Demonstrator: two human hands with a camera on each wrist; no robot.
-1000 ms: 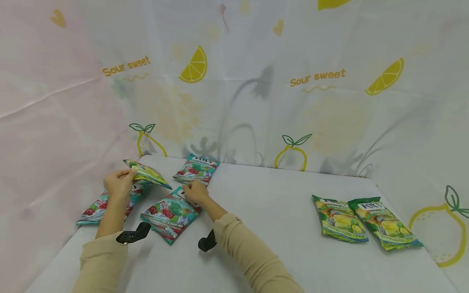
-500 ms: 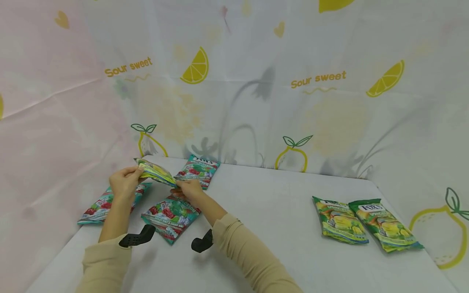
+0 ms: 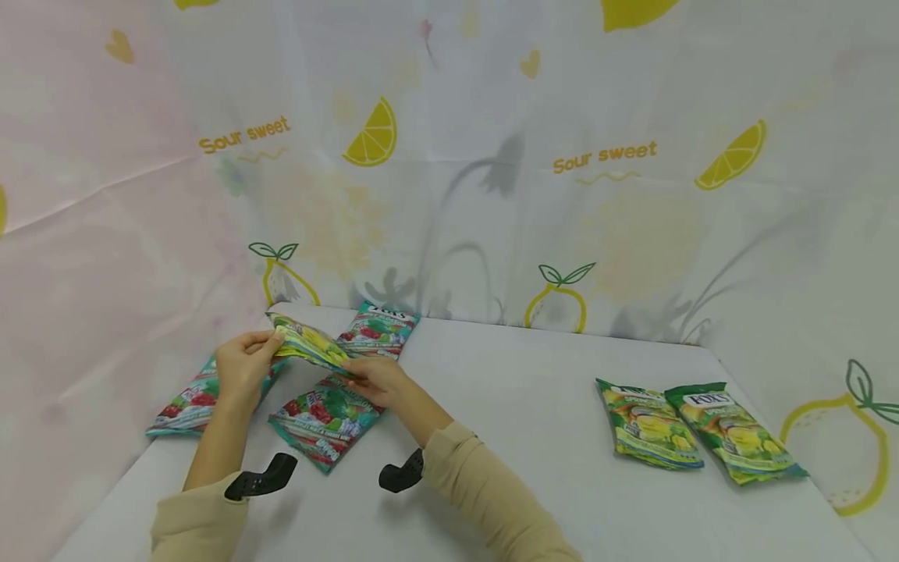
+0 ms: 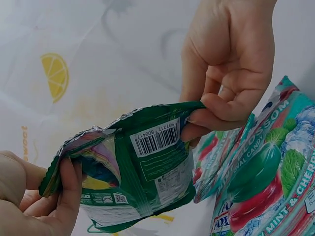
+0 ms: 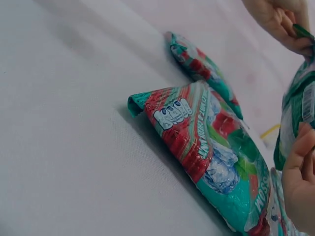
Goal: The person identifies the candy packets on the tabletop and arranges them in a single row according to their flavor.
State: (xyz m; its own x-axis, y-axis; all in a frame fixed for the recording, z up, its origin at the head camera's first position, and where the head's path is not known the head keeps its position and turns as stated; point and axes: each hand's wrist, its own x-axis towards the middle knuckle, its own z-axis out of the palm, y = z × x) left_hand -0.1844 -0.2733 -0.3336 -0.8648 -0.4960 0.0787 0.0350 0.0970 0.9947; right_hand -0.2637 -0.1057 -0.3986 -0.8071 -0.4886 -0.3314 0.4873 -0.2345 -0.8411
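Between both hands, a green and yellow candy bag (image 3: 312, 345) is held up above the table, its green back with a barcode turned to the left wrist view. My left hand (image 3: 243, 367) pinches one end between thumb and fingers. At the opposite end, my right hand (image 3: 379, 380) pinches the bag's edge. Below and around them lie teal and red candy bags: one under the right hand, the near teal bag (image 3: 326, 421), one behind, the far teal bag (image 3: 379, 329), and one partly hidden by the left arm, the left teal bag (image 3: 188, 406).
Two more green and yellow candy bags, the inner one (image 3: 649, 428) and the outer one (image 3: 736, 433), lie side by side on the right of the white table (image 3: 506, 437). A printed cloth backdrop (image 3: 449, 195) rises behind the table's back edge.
The right hand has left the near teal bag and taken hold of the free end of the green and yellow bag. The left hand has shifted slightly right with that bag.
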